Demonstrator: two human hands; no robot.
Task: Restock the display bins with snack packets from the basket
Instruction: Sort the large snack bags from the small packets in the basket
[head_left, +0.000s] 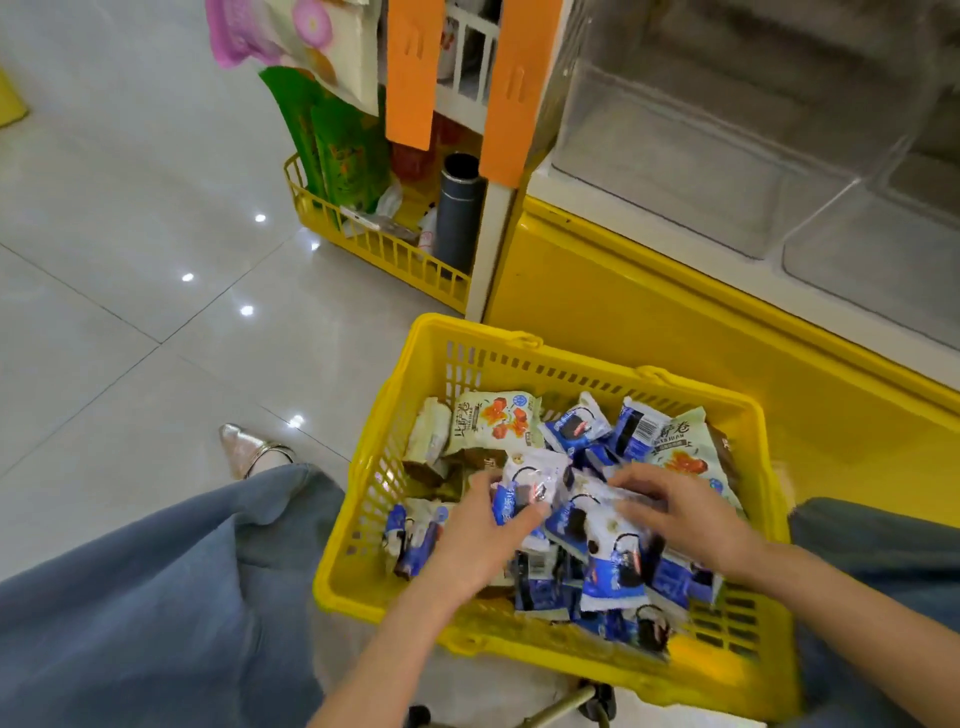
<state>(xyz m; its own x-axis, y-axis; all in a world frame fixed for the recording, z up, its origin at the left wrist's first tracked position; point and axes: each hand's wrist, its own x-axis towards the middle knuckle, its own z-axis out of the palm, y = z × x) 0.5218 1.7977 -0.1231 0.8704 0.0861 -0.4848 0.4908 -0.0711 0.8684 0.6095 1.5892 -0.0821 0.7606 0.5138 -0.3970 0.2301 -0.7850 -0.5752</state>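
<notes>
A yellow plastic basket stands on the floor in front of me, holding several blue-and-white snack packets and pale green ones. My left hand reaches into the basket and grips a small bunch of blue-and-white packets, thumb over them. My right hand lies on the packets beside it, fingers curled over one; whether it grips that packet is unclear. Clear display bins sit at the upper right above a yellow base, and they look empty.
A yellow wire rack with green bags and a dark cylinder stands at the shelf's left end. Orange strips hang above it. My knees in blue trousers flank the basket. A stool's base shows below. Grey tiled floor lies to the left.
</notes>
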